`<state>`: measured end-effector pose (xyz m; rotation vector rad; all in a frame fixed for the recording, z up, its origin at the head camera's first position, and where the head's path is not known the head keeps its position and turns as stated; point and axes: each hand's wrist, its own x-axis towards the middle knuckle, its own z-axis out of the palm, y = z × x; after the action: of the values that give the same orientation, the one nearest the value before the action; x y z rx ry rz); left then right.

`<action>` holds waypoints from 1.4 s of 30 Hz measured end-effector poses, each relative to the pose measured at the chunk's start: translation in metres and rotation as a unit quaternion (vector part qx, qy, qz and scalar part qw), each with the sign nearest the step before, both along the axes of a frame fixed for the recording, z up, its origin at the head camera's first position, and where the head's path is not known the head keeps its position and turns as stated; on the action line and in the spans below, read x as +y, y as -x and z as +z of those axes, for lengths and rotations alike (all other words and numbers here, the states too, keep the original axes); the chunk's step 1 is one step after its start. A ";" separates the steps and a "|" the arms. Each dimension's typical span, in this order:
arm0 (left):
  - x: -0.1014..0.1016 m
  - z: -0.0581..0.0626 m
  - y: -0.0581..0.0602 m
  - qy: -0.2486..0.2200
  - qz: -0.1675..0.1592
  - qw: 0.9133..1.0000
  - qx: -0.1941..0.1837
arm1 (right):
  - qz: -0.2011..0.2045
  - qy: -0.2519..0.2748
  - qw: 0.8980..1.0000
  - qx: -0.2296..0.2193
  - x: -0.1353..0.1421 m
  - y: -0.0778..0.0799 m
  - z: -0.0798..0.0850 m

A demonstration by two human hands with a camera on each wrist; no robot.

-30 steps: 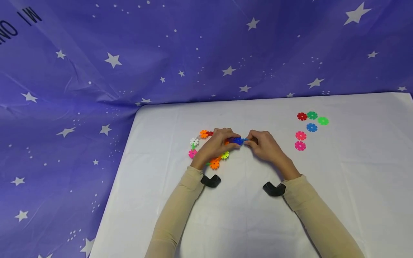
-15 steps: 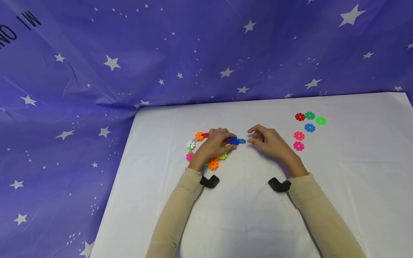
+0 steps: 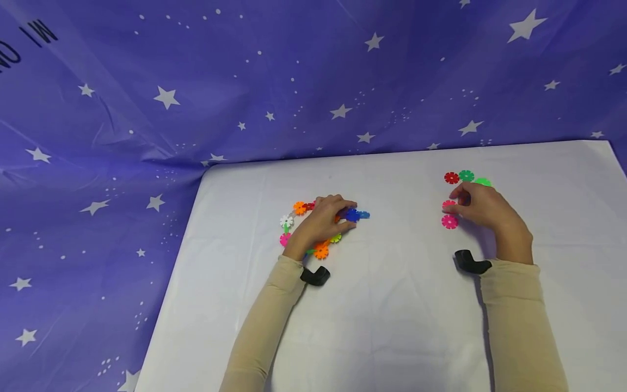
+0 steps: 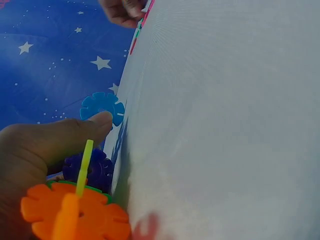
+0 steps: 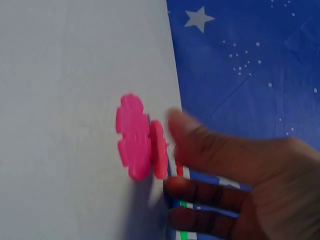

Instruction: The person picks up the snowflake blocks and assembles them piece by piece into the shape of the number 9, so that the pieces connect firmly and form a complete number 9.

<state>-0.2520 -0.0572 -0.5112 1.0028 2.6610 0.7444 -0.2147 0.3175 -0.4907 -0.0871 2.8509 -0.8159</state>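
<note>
The notched-disc chain [image 3: 321,251], probably light, stiff, best pinched by its rims, is in the left half of the table [image 3: 392,305], the left hand [image 3: 323,219] gripping its blue end; over the table's right half, the right hand [image 3: 484,208], fingers parted, holds nothing beside pink discs [image 3: 449,222]

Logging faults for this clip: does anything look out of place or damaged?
Nothing stands out: the left hand holds the linked flower chain, the right hand is by the loose pink discs, and I see no spill or breakage. The backdrop is merely creased.
</note>
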 end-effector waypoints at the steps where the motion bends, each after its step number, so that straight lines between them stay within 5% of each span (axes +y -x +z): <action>1: 0.000 0.000 0.000 0.001 -0.001 1.000 0.000 | 0.008 -0.001 1.000 -0.015 0.002 -0.001 0.000; 14: -0.001 0.013 0.001 -0.004 0.006 1.000 -0.014 | 0.018 0.014 0.999 -0.023 -0.005 0.004 -0.002; 18: 0.009 0.009 0.003 0.008 -0.004 1.000 0.003 | 0.024 0.070 0.997 -0.016 -0.021 0.003 -0.004; 24: 0.014 0.001 0.001 0.011 0.017 0.999 0.035 | 0.078 0.252 0.964 -0.036 -0.070 0.006 -0.013; 29: 0.017 -0.001 0.001 -0.009 0.024 0.999 0.045 | 0.108 0.308 0.942 -0.073 -0.102 0.008 -0.020; 42: 0.018 -0.001 0.000 -0.038 0.029 0.997 0.058 | 0.099 0.336 0.931 -0.102 -0.117 0.009 -0.025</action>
<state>-0.2522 -0.0387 -0.5118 1.0219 2.7906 0.8300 -0.2238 0.2010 -0.5161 -0.3457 2.2064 -1.5983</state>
